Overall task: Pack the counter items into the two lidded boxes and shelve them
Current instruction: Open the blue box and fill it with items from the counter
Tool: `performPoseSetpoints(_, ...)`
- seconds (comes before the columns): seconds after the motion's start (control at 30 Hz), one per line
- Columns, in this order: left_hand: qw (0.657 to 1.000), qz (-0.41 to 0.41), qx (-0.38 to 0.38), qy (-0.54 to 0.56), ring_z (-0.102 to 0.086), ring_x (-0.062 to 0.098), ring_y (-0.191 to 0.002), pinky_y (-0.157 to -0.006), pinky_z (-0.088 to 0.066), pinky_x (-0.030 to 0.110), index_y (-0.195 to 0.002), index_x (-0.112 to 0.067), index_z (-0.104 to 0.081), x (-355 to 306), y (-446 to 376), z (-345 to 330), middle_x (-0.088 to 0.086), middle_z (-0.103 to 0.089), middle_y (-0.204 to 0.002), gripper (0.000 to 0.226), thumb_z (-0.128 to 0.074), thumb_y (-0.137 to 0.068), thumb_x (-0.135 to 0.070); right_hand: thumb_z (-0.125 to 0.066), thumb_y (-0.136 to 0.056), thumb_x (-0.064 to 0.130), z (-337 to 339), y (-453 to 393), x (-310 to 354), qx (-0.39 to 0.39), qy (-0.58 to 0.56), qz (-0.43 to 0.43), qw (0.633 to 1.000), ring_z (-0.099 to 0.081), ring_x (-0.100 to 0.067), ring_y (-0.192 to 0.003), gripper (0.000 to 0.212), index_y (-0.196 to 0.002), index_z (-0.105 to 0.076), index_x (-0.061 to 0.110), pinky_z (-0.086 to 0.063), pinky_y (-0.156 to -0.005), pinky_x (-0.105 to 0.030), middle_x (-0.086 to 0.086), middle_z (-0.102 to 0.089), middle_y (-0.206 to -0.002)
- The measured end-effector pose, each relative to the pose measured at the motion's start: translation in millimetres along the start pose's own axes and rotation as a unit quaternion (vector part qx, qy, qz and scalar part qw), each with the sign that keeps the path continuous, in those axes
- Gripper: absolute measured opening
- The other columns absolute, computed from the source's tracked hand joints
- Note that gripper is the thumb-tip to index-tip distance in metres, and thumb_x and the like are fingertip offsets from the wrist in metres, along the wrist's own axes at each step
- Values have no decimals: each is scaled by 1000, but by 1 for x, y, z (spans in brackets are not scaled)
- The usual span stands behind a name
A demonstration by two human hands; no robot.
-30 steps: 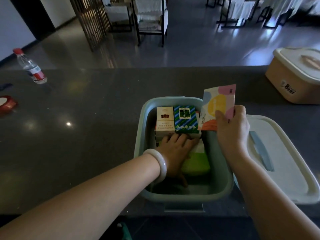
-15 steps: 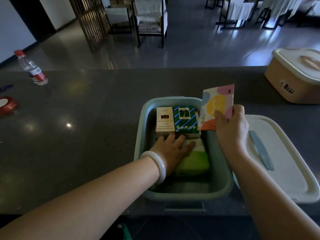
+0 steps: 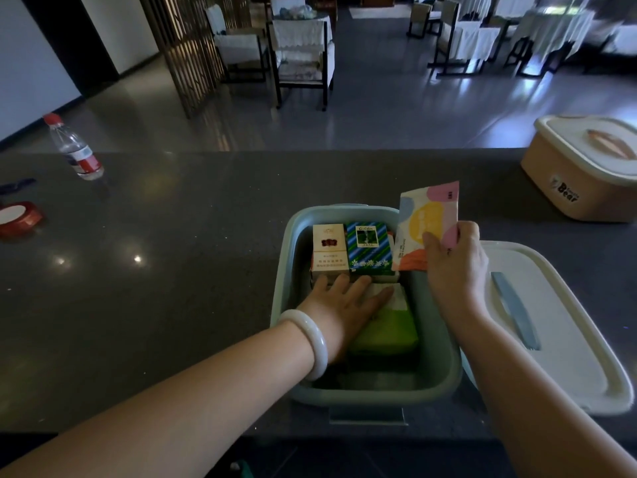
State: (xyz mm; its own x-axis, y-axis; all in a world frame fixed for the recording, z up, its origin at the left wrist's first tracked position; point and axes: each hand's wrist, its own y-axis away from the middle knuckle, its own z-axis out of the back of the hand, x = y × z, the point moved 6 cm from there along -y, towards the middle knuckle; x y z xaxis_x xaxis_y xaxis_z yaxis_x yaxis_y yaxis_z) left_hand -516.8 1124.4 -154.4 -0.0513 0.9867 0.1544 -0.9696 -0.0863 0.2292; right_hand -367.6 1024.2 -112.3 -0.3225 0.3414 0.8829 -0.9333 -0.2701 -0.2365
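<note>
An open green box [image 3: 289, 236] sits on the dark counter near its front edge. Inside, a white and red carton [image 3: 329, 248] and a blue striped carton [image 3: 368, 248] stand at the far end. A green packet [image 3: 386, 334] lies lower down. My left hand [image 3: 344, 307] rests flat inside the box, fingers straight, touching the green packet. My right hand [image 3: 455, 267] grips a colourful tissue pack [image 3: 425, 222] upright over the box's right rim. The box's white lid [image 3: 558, 339] lies to the right. A second, orange box [image 3: 586, 167] with its lid on stands at the far right.
A water bottle [image 3: 74, 148] stands at the counter's far left. A red tape roll [image 3: 19, 219] lies at the left edge, with a dark blue object [image 3: 17, 185] behind it. Chairs and tables fill the room beyond the counter.
My left hand has slid back and left in the box, and the green packet has shifted with it toward the near side. My right hand still holds the tissue pack in the same place.
</note>
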Motion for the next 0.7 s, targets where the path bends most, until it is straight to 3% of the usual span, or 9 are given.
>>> performPoseSetpoints(0.1, 999, -8, -38, 4, -12, 33, -142, -115, -19, 53, -150, -30, 18, 3, 15, 12, 7, -1, -158, 112, -70, -82, -41, -61, -93, 22, -1, -1, 1, 6, -5, 7, 1000, -48, -6, -71, 18, -99, -44, 16, -37, -51, -20, 2, -53, -92)
performPoseSetpoints(0.27, 993, 16, -75, 84, -21, 28, -139, -112, -32, 48, -151, -31, 6, 19, 32, 31, 3, -10, -153, 103, -71, -83, -25, -64, -91, 20, -10, 3, 7, 83, -44, 12, 996, -56, -4, -72, 18, -98, -48, 19, -41, -40, -10, 7, -56, -88)
performPoseSetpoints(0.33, 984, 38, -76, 156, -26, 24, -136, -111, -35, 45, -151, -25, -8, 32, 35, 38, 1, -16, -149, 92, -71, -83, -30, -67, -88, 19, -15, 5, 9, 141, -52, 13, 988, -61, -10, -72, 17, -94, -52, 18, -48, -43, -18, 5, -61, -87)
performPoseSetpoints(0.37, 973, 59, -78, 208, -30, 21, -133, -109, -38, 42, -148, -23, -16, 41, 36, 41, -1, -22, -146, 86, -70, -83, -39, -69, -86, 19, -16, 6, 11, 172, -45, 18, 984, -63, -12, -71, 16, -92, -54, 19, -51, -46, -23, 3, -63, -86)
performPoseSetpoints(0.47, 919, 152, -136, 338, -42, 10, -117, -93, -45, 31, -136, -22, -30, 70, 40, 47, -4, -36, -135, 68, -62, -85, -54, -73, -82, 19, -19, 10, 19, 270, -32, 30, 962, -66, -4, -69, 19, -90, -60, 30, -49, -48, -15, 5, -66, -83)
performPoseSetpoints(0.53, 883, 200, -180, 385, -42, 7, -111, -86, -40, 26, -133, -21, -31, 81, 40, 50, -5, -37, -131, 64, -59, -86, -55, -76, -79, 17, -21, 14, 23, 330, -45, 30, 942, -68, -4, -70, 22, -90, -65, 32, -51, -54, -14, 5, -69, -81)
performPoseSetpoints(0.63, 811, 227, -186, 506, -54, 10, -111, -90, -47, 29, -135, -22, -34, 85, 37, 45, -7, -50, -126, 68, -64, -83, -54, -77, -78, 19, -26, 22, 28, 412, -38, 32, 910, -71, -10, -74, 21, -93, -68, 31, -55, -59, -19, 8, -72, -85)
performPoseSetpoints(0.7, 775, 233, -159, 565, -61, 11, -104, -91, -52, 36, -126, -24, -49, 82, 33, 37, -7, -63, -116, 55, -69, -82, -50, -78, -77, 20, -30, 25, 28, 433, -37, 32, 900, -72, -14, -80, 22, -95, -68, 28, -58, -66, -26, 4, -73, -90)
